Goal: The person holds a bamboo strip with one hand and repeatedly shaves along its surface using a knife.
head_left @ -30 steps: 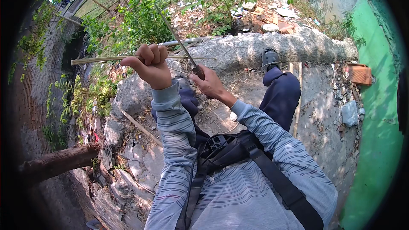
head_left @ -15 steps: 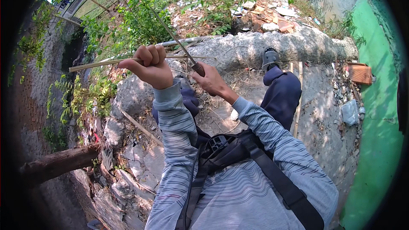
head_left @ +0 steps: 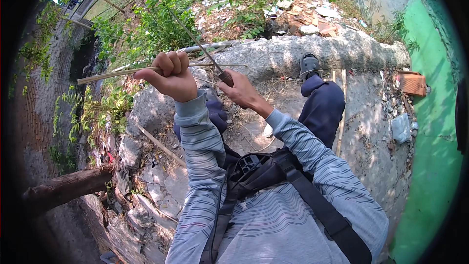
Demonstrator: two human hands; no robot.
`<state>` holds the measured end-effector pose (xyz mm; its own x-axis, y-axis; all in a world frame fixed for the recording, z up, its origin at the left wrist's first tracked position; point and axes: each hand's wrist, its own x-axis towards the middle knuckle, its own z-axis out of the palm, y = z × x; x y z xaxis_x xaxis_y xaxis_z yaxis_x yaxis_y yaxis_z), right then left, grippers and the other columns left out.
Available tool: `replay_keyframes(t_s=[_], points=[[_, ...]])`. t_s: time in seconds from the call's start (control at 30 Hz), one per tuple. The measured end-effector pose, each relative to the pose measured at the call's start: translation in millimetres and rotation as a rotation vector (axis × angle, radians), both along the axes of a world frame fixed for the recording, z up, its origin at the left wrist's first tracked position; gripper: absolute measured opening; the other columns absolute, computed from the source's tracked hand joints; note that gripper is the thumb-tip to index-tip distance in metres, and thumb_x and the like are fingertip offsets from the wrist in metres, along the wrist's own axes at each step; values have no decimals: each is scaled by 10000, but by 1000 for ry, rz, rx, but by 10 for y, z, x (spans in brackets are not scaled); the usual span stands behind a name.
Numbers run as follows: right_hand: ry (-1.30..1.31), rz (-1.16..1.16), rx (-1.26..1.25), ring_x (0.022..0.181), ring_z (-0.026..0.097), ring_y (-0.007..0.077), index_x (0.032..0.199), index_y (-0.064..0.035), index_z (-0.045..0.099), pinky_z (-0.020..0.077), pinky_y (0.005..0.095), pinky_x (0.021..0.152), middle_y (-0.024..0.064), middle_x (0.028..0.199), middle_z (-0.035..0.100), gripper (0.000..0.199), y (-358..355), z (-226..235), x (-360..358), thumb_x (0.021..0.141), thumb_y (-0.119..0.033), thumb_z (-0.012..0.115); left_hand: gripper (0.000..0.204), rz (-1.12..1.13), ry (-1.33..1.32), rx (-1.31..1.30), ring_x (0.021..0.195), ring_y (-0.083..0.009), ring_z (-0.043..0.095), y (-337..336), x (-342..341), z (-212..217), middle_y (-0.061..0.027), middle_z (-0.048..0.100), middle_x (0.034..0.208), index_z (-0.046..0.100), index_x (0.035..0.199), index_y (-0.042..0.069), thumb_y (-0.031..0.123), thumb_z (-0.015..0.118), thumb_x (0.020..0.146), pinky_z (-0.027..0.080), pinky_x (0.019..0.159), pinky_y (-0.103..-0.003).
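Observation:
My left hand (head_left: 172, 77) is closed in a fist around thin, pale bamboo strips (head_left: 110, 76), which run roughly crosswise, their thicker end out to the left. In my right hand (head_left: 240, 89) is the dark brown handle of a long-bladed knife (head_left: 226, 77). Its narrow blade (head_left: 198, 44) slants up and to the left, away from me, seen nearly edge-on. The blade crosses the strips just right of my left fist; whether it touches them I cannot tell. The fingers of my left hand hide the gripped part of the strips.
A rough concrete ledge (head_left: 342, 51) runs ahead, my right shoe (head_left: 309, 64) against it. Bamboo sticks (head_left: 161, 145) lie on the ground to both sides. A log (head_left: 68, 188) juts in at left. Green shrubs (head_left: 161, 24) stand beyond; a green wall (head_left: 432, 132) lies right.
Both hands keep their grips and have barely moved. The left end of the bamboo strips has dipped slightly.

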<state>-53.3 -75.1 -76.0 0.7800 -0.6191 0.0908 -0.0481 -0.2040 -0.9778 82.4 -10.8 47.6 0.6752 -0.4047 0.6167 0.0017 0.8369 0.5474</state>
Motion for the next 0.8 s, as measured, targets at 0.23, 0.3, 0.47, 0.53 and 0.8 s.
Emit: replay_keyframes(t_s=[0.23,0.3,0.47,0.53,0.8], points=[[-3,38,148,619,569,289,929,23,578,444,409,603,165,706,607,336,-69,-273,-2,864,-296,661,715,-21,-12,-9,506,-97,50,-40,-22,47,54,143,535,201,600,158,754,299,982,53,476,-323],[21,28,53,630,572,263,957,22,567,447,401,609,145,710,598,325,-71,-264,15,880,-284,648,721,-4,4,6,510,-96,43,6,10,47,56,134,534,199,595,165,773,314,966,50,486,-326],[-2,2,-125,626,563,236,980,22,554,450,392,609,126,715,592,296,34,-93,13,893,-250,635,729,25,5,39,513,-95,37,89,-9,29,58,121,535,200,589,171,789,339,949,45,496,-329],[-29,33,-113,625,554,219,971,22,552,451,389,607,121,713,593,281,48,-35,11,895,-235,633,714,16,-14,11,501,-96,48,68,-10,46,54,142,527,211,597,166,765,305,975,52,475,-325],[32,-5,-29,640,564,185,987,29,560,460,373,608,116,730,606,309,-19,-237,46,890,-249,651,719,-18,17,-6,502,-95,50,79,38,-7,50,142,526,207,597,163,768,302,974,54,477,-324]])
